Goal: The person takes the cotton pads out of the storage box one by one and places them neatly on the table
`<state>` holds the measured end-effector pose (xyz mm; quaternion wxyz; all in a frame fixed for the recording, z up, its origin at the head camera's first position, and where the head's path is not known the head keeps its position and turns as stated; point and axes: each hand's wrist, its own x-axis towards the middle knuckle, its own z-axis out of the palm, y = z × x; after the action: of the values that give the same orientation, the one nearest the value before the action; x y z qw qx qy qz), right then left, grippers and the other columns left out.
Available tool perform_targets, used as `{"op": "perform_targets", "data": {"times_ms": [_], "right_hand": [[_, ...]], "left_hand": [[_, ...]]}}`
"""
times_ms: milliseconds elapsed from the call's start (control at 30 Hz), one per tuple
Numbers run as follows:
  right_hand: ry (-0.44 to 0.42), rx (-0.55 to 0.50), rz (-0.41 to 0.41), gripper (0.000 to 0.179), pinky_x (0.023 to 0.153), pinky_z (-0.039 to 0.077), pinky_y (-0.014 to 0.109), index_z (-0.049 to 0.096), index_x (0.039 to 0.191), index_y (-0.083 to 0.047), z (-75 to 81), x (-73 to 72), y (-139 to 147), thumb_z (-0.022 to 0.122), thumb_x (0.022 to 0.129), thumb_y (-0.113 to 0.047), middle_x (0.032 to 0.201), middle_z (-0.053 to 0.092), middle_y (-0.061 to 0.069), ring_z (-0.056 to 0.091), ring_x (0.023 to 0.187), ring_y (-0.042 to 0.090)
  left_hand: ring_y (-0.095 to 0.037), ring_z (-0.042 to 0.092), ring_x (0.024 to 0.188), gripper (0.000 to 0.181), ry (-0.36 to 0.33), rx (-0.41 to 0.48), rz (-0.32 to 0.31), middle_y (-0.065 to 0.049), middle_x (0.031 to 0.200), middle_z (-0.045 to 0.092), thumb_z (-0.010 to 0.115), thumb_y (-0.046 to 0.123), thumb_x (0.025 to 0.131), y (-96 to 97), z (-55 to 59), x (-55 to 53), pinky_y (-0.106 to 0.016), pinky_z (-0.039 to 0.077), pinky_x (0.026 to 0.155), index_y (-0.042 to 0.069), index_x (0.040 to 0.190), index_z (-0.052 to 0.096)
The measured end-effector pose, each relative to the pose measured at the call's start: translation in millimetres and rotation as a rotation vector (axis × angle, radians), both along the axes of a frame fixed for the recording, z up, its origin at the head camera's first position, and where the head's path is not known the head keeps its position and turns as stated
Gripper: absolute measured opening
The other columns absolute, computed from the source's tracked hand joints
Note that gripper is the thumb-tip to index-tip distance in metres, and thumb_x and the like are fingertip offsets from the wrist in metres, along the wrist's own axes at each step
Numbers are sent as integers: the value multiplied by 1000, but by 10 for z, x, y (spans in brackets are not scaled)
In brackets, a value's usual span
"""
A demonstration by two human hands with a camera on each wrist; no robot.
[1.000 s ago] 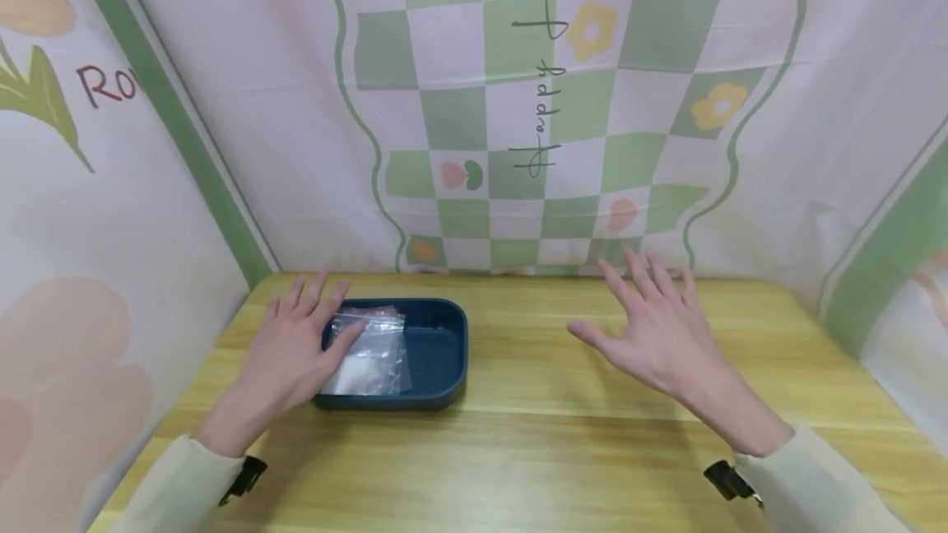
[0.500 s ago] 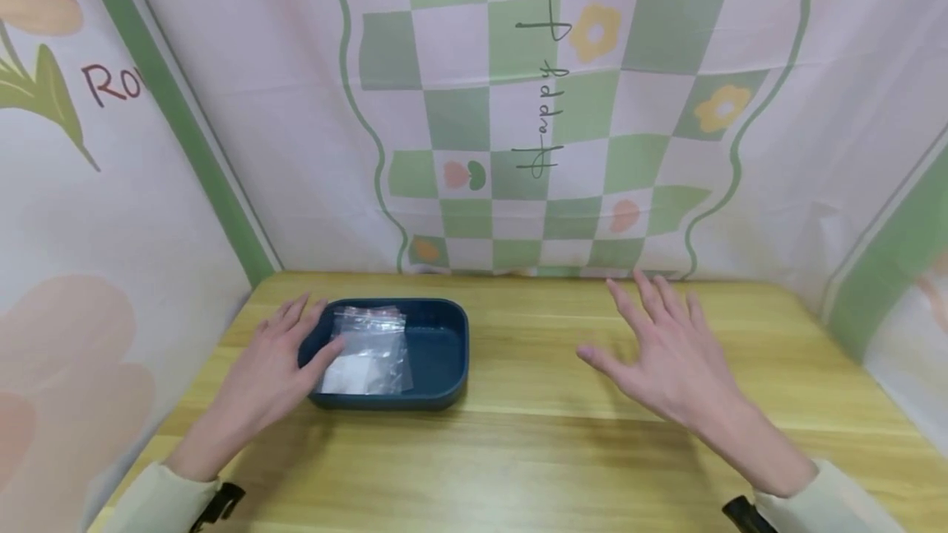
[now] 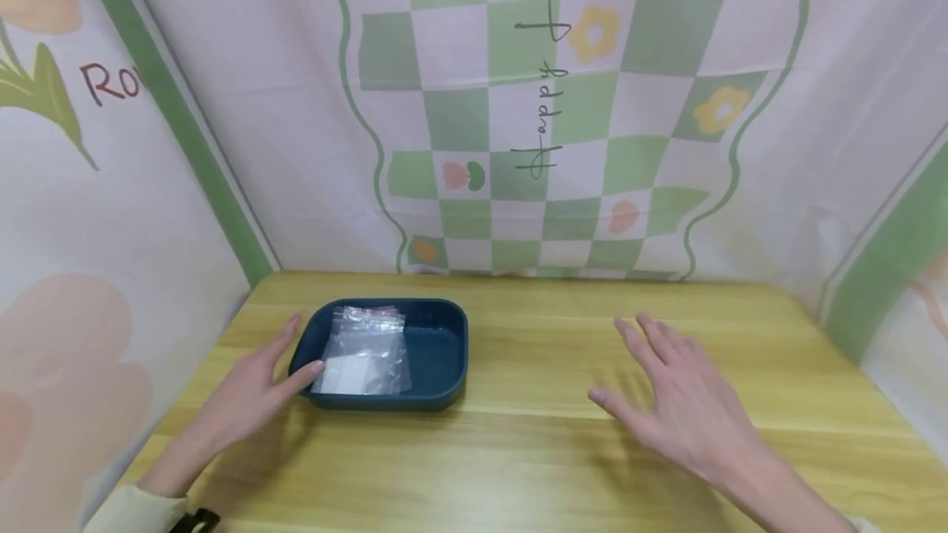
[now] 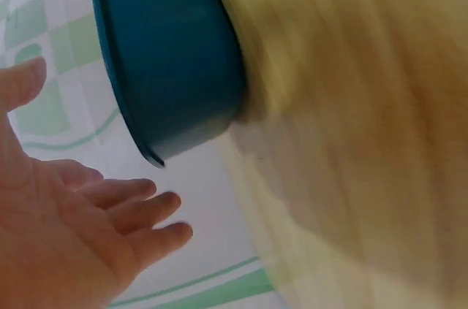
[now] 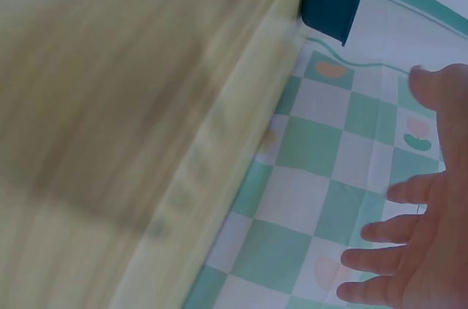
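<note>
A dark blue rectangular tray [image 3: 437, 360] stands on the wooden table, left of the middle. In its left part lie clear zip-top plastic bags [image 3: 366, 352] with something white in or under them; how many cannot be told. My left hand [image 3: 240, 393] hovers at the tray's left end, thumb near the rim. In the left wrist view a gap shows between those spread fingers and the tray wall [image 4: 175, 53]. Well to the right of the tray, my right hand [image 3: 692, 410] hangs above the table with fingers extended and holds nothing. The right wrist view shows its fingers [image 5: 376, 259] apart.
The light wooden table [image 3: 518, 451] runs back to a hanging cloth [image 3: 518, 212] with green checks and flowers. Printed cloth panels [image 3: 67, 212] also close in the left and right sides. Part of a black wrist strap [image 3: 194, 521] shows below the left hand.
My left hand has drawn back from above the bags to the tray's left end. The right hand has come nearer to me and slightly right. Tray and bags have stayed in place.
</note>
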<state>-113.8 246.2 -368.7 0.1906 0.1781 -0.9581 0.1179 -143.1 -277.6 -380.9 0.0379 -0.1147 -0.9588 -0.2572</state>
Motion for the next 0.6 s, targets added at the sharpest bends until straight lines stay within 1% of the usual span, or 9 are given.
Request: {"op": "perform_targets", "data": {"times_ms": [33,100,167,200,300,400,500,600], "right_hand": [[4,-6,2,90,117,31,68,50,156,-4,-8,26,3,72,92,-64,157,45,30,44,138,55],[5,-15,5,83,108,40,71,60,145,-1,-24,77,11,75,91,-61,154,49,28,48,134,55],[-7,-14,4,77,100,46,74,66,136,1,-44,128,19,78,89,-59,150,53,28,51,131,54],[-17,-10,1,76,96,47,74,68,134,0,-54,155,23,79,89,-59,148,55,28,52,130,54],[-46,-1,4,73,96,49,72,71,131,0,-87,230,33,81,88,-58,143,58,29,56,126,54],[-49,1,16,69,96,50,70,73,129,-2,-110,288,36,82,87,-56,141,61,28,59,122,53],[-51,-5,26,64,95,52,68,74,127,-4,-117,323,37,82,88,-54,139,63,26,62,120,51],[-32,-7,45,60,93,54,67,76,125,-5,-130,345,40,84,88,-51,136,65,24,64,117,49]], "left_hand": [[-59,38,141,88,-15,14,-5,-31,164,30,59,50,107,-26,-19,0,-74,32,112,2,167,17],[-58,38,141,90,-39,45,-15,-33,162,31,61,48,106,-74,-55,1,-73,32,113,0,167,16],[-58,39,142,91,-55,71,-29,-34,160,35,63,46,105,-109,-88,4,-73,32,112,-2,167,15],[-57,39,142,92,-63,86,-40,-35,159,36,64,45,105,-123,-102,6,-73,33,112,-2,166,14],[-55,41,142,92,-84,139,-73,-35,158,37,66,41,105,-150,-132,0,-69,34,113,-5,165,15],[-54,42,141,89,-91,190,-110,-36,161,31,68,34,105,-175,-165,-25,-64,35,113,-9,163,17],[-55,43,140,86,-84,236,-141,-38,162,25,70,27,103,-207,-211,-60,-60,36,112,-13,161,20],[-54,45,139,85,-88,287,-165,-39,160,28,72,21,102,-234,-262,-86,-54,39,111,-14,160,21]]}}
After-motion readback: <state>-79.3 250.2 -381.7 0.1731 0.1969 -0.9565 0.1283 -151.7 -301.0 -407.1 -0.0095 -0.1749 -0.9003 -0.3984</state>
